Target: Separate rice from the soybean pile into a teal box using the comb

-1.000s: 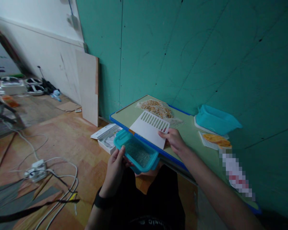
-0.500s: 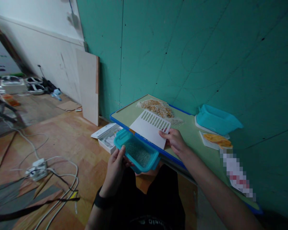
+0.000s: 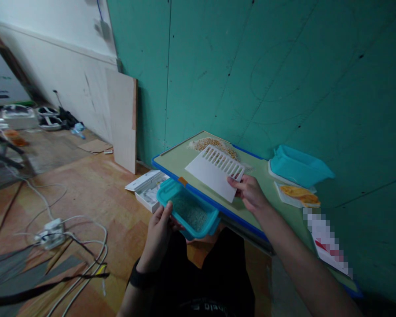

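My left hand (image 3: 158, 233) grips the near rim of a teal plastic container (image 3: 188, 211) holding pale fine grains, kept just below the blue front edge of a green table (image 3: 185, 182). My right hand (image 3: 249, 193) pinches a white slotted scraper card (image 3: 214, 171), lifted slightly over the tabletop. Behind the card lies a pile of yellow-brown grains (image 3: 214, 147) mixed with pale ones.
A second teal container (image 3: 297, 165) and a white tray with orange contents (image 3: 298, 191) stand at the table's right against the green wall. An open white box (image 3: 147, 187) lies on the wooden floor. A power strip (image 3: 51, 233) and cables sprawl at left.
The right hand has lifted the scraper card off the table edge and carried it right and back toward the grain pile. The left hand and container stayed put.
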Demonstrator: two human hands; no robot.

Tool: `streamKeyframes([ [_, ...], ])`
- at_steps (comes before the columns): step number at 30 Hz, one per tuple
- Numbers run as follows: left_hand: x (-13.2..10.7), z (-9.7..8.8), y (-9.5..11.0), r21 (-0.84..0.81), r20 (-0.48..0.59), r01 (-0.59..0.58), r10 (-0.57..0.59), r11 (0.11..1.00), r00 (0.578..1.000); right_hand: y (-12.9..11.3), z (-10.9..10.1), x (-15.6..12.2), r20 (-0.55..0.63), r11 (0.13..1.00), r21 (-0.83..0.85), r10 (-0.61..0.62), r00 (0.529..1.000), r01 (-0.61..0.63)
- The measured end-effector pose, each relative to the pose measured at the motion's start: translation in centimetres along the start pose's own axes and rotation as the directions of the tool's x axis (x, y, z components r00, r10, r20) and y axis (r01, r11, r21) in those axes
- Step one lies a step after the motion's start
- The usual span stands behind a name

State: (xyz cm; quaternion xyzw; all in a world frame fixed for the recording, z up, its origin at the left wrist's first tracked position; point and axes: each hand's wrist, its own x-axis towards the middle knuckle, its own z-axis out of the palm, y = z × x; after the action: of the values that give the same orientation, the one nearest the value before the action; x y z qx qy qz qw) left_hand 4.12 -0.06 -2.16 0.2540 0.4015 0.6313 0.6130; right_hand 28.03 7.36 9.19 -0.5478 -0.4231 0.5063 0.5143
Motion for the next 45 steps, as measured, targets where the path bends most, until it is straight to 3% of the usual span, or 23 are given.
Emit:
streamKeyframes([
  [3,0.0,0.0,0.0,-0.010,-0.003,0.002,-0.002,1.000,1.000,-0.9,-2.8,1.3,-0.151,0.994,-0.008,-0.106,0.983,0.106],
  [6,0.1,0.0,-0.2,-0.034,-0.003,0.005,-0.005,0.999,1.000,-1.0,-5.7,2.9,-0.308,0.979,-0.108,-0.198,0.931,0.172],
  [11,0.2,-0.2,-0.4,-0.026,0.001,0.007,-0.007,1.000,1.000,0.1,-7.9,4.5,-0.391,0.966,-0.216,-0.221,0.894,0.144],
  [17,0.2,-0.2,-0.3,-0.005,-0.004,-0.011,0.011,1.000,1.000,0.7,-7.9,4.2,-0.381,0.969,-0.235,-0.165,0.910,0.077],
  [26,0.1,-0.1,-0.3,-0.009,-0.030,0.004,-0.004,1.000,1.000,0.7,-8.1,0.8,-0.391,0.976,-0.217,-0.072,0.917,-0.015],
  [33,0.2,-0.1,-0.2,-0.019,-0.026,0.019,-0.020,1.000,0.999,1.3,-7.9,-1.4,-0.330,0.980,-0.175,0.035,0.943,-0.097],
  [37,0.0,0.1,-0.2,-0.029,-0.017,0.025,-0.025,0.999,1.000,1.5,-7.9,-2.5,-0.302,0.977,-0.192,0.035,0.953,-0.096],
  [45,-0.1,0.5,0.2,-0.031,-0.036,0.019,-0.020,0.999,0.999,1.7,-5.2,-1.6,-0.229,0.980,-0.190,0.016,0.973,-0.061],
])
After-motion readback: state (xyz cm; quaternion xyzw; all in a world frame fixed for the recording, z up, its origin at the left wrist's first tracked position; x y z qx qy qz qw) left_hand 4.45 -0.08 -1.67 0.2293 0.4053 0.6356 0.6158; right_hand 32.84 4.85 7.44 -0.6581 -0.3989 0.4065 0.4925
